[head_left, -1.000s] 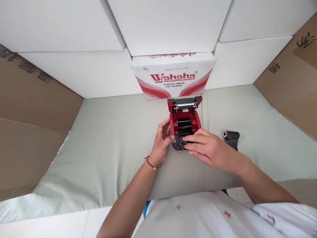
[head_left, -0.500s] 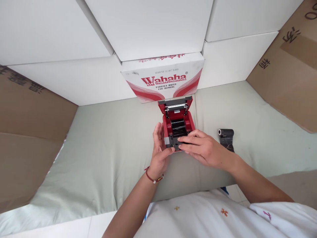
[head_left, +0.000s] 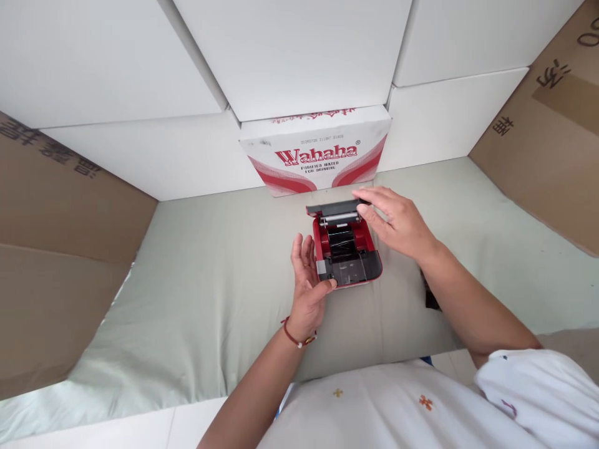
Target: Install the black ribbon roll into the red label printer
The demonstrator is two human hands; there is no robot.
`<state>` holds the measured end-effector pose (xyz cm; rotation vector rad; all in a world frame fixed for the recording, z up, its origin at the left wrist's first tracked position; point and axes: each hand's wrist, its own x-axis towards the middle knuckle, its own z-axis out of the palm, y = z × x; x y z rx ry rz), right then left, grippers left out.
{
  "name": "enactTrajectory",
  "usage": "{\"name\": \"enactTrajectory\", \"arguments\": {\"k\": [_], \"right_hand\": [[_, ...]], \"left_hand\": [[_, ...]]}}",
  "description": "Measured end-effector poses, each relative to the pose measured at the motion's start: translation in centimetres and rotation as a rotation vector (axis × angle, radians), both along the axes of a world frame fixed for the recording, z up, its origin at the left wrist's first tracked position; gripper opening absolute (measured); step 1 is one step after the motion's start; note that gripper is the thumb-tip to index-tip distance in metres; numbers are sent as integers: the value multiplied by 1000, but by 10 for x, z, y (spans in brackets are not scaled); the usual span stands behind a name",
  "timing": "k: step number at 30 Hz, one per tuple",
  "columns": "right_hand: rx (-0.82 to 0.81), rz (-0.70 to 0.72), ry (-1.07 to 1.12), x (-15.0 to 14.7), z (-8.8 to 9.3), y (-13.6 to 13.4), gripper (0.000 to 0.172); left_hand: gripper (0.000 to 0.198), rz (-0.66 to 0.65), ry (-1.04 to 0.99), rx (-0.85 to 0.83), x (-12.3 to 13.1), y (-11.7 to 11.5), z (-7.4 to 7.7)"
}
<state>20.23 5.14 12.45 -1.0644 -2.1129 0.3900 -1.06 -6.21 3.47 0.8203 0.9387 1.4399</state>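
Note:
A small red and black printer rests on the cloth with its hinged lid partly raised. Inside its red bay sits a black shiny ribbon. My left hand holds the printer's left side, thumb on the front corner and fingers along the outer wall. At the lid's right end, my right hand grips the edge between thumb and fingers. Under my right forearm a bit of a black roll's loose film shows; the rest of it is hidden.
A white and red Wahaha water carton stands just behind the printer, against stacked white boxes. Brown cardboard boxes flank the left and right. Pale green cloth covers the surface.
My right hand has left the printer's front part and moved up to the lid. The lid has swung forward and lower. My left hand keeps its hold.

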Motion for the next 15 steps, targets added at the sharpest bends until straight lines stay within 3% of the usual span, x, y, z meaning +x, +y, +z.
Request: {"name": "enactTrajectory", "arguments": {"k": [3,7,15], "right_hand": [[4,35,3,6,-1,-26,32],[4,103,-33,14,-20,-53,23],[10,52,136,9,-47,-59,17]], "left_hand": [[108,22,5,12,1,0,1],[92,-13,23,11,1,1,-2],[68,-33,273,98,-7,5,-19]]}}
